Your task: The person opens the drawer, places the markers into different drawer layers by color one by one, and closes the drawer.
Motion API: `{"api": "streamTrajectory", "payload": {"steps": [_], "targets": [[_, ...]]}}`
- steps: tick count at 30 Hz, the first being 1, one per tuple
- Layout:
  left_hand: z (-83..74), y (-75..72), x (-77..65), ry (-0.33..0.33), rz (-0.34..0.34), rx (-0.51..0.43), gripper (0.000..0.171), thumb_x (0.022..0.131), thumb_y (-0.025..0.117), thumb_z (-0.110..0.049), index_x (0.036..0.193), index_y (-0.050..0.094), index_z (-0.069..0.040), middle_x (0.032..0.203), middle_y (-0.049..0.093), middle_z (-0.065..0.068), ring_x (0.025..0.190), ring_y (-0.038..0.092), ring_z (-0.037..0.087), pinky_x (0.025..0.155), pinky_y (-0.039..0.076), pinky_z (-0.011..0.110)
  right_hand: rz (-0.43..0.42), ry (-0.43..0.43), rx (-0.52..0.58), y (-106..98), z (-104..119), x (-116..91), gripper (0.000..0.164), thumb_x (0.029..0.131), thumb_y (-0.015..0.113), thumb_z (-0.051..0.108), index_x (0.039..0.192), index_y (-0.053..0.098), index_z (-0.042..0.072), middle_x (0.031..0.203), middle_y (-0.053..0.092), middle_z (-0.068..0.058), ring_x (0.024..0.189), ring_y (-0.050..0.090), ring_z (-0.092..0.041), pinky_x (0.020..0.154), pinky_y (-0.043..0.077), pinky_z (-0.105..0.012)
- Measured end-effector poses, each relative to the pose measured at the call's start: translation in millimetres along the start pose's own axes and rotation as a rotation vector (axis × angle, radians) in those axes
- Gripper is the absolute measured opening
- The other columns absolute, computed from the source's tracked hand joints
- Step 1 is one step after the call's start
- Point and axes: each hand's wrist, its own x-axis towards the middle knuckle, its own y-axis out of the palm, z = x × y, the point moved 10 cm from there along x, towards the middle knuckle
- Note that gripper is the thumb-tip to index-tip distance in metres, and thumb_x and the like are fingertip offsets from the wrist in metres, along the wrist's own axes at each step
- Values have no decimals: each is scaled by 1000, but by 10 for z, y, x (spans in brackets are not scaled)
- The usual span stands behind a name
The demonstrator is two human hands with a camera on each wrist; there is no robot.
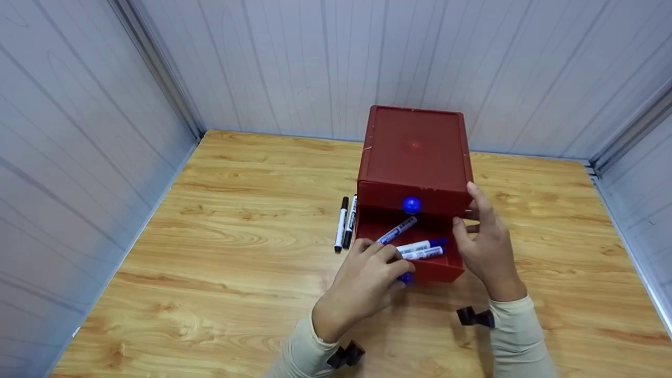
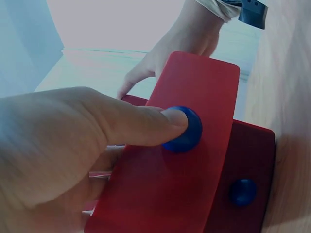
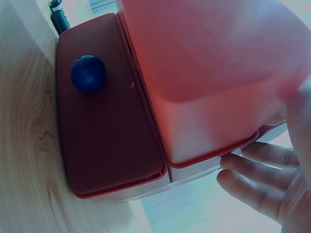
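A red drawer cabinet (image 1: 415,147) with blue round knobs stands on the table, its middle drawer (image 1: 428,273) pulled out. Inside that drawer lie blue-and-white markers (image 1: 397,230), one leaning higher than the others. My left hand (image 1: 365,278) grips the drawer front, its thumb on the blue knob (image 2: 187,128) and its fingers over the rim, beside the markers. My right hand (image 1: 485,241) is at the cabinet's right side. Its index finger touches the top front corner, its thumb is by the drawer's side edge, and the other fingers extend along the side.
Two black-and-white markers (image 1: 342,224) lie on the wooden table (image 1: 236,236) left of the cabinet. A lower drawer (image 3: 109,126) with its own blue knob is closed. White panel walls (image 1: 294,63) stand behind and at both sides.
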Motion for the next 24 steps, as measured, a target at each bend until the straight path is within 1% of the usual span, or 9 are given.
{"api": "streamTrajectory", "payload": {"steps": [3,6,10,16,21,24], "targets": [[5,1,0,1,-8,-17,20,79,82,-29,97,75,-29,95,65,-7,93,62,13,92,43,41,0,2,-2,-4,-8,-2,74,90,64,-5,154,34,14,114,64,-17,96,69,-27,75,47,-7],[10,9,-1,-4,-2,-28,21,78,83,-29,98,75,-29,96,65,-7,95,61,13,96,42,44,5,4,-4,-2,-14,-3,73,90,64,-4,154,34,14,114,64,-17,95,69,-28,75,48,-7],[10,13,-5,0,0,-24,22,78,83,-30,98,75,-29,94,65,-7,94,61,13,96,42,46,17,20,-1,8,-29,-5,73,91,64,-3,154,34,15,115,64,-17,96,69,-29,74,49,-9],[12,17,-7,11,-19,-8,21,79,83,-26,98,74,-27,95,64,-5,93,62,15,97,43,47,25,48,31,15,-53,-4,72,91,64,-2,155,35,16,115,64,-17,97,69,-29,74,52,-13],[54,23,5,-7,-38,16,21,80,81,-25,100,73,-26,97,64,-4,94,61,17,99,41,50,33,39,14,13,-39,-5,73,92,65,-2,155,34,16,118,63,-16,99,68,-28,74,52,-13],[80,29,11,-20,-52,5,19,82,80,-26,101,74,-26,99,65,-4,95,61,17,102,39,52,31,31,7,7,-27,-1,73,91,65,-2,155,34,15,119,63,-17,99,68,-27,74,52,-15]]}}
